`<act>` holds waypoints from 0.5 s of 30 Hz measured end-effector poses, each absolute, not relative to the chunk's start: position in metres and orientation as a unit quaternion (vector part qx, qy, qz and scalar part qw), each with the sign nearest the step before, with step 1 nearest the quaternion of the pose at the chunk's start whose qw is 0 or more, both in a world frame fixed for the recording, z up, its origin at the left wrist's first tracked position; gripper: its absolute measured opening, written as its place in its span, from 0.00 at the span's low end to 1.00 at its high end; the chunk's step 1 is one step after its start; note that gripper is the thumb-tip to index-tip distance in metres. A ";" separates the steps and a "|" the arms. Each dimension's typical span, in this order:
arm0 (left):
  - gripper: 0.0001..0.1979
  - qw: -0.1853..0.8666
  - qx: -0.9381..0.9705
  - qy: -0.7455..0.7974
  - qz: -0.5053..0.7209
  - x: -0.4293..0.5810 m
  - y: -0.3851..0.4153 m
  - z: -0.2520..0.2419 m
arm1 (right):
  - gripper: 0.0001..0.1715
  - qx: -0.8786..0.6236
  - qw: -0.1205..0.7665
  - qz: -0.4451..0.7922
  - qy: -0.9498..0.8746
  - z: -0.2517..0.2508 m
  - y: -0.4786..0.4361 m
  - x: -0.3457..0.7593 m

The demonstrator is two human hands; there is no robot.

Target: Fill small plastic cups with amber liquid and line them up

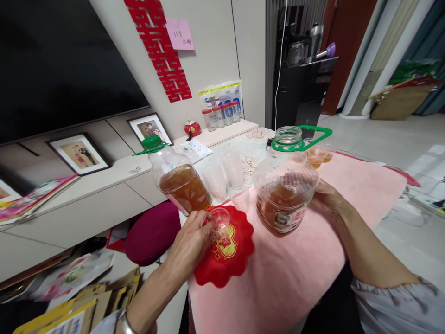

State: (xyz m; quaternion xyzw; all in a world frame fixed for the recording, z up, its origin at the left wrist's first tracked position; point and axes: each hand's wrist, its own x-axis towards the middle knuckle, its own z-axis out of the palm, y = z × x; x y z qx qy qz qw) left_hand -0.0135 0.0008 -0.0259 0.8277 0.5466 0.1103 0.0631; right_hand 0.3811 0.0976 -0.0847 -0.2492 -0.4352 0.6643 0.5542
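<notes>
My left hand (pixel 192 243) pinches a small clear plastic cup (pixel 220 220) that sits on a red scalloped tray (pixel 222 260). My right hand (pixel 325 200) is wrapped round the side of a big clear plastic jug (pixel 283 185) with an open mouth and a green handle, part filled with amber liquid and lifted slightly above the pink tablecloth (pixel 299 269). A second jug (pixel 181 178) with a green cap and amber liquid stands behind my left hand.
Stacks of clear cups (pixel 222 174) stand between the jugs. Two filled cups (pixel 318 157) sit behind the open jug. A maroon cushion (pixel 153 236) lies left of the table. A low cabinet (pixel 104 195) holds framed photos. Boxes and papers (pixel 76 297) litter the floor.
</notes>
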 end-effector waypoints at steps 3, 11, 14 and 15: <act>0.14 0.049 0.824 0.551 0.123 -0.014 -0.006 -0.020 | 0.39 -0.226 0.529 0.679 -0.456 -0.085 0.094 0.383; 0.46 0.189 0.747 0.592 0.236 0.056 -0.029 -0.006 | 0.60 -0.202 0.421 0.665 -0.582 -0.082 0.090 0.387; 0.62 0.381 0.634 0.602 0.300 0.104 -0.032 -0.013 | 0.65 -0.204 0.389 0.667 -0.602 -0.078 0.088 0.386; 0.64 0.419 0.607 0.591 0.327 0.118 -0.030 -0.017 | 0.65 -0.204 0.381 0.669 -0.605 -0.077 0.087 0.385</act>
